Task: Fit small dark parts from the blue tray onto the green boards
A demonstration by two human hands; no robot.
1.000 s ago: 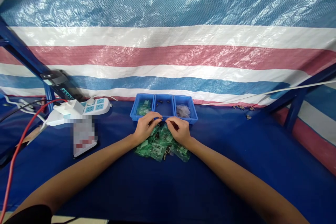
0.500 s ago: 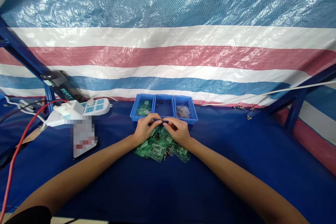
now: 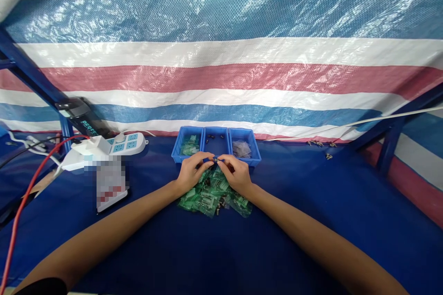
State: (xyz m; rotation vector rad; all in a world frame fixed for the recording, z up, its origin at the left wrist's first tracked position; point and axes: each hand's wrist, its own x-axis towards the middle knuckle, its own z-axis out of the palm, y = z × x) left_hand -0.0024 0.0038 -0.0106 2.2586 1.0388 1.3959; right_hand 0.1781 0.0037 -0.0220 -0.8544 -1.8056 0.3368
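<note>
My left hand (image 3: 194, 169) and my right hand (image 3: 236, 173) meet fingertip to fingertip, just in front of three blue bins. Both are closed in a pinch around something tiny and dark that I cannot make out. Beneath them lies a pile of small green-printed plastic packets (image 3: 206, 200), with a few little metal pieces (image 3: 218, 211) among it. The left bin (image 3: 177, 150) holds similar green packets. In the middle bin (image 3: 216, 145) are several small dark metal parts, and the right bin (image 3: 255, 152) contains clear plastic bags (image 3: 241, 149).
At the left are a white power strip (image 3: 138, 144) with plugs and a red cable (image 3: 20, 212), a phone-like device (image 3: 112, 189) and a black bottle (image 3: 85, 115). Several small brass-coloured parts (image 3: 328, 156) lie at the back right. Striped sheeting (image 3: 221, 78) hangs behind.
The view has tilted slightly, so the scene sits a little lower. Both hands keep their pinch at the same place, with only slight finger movement.
</note>
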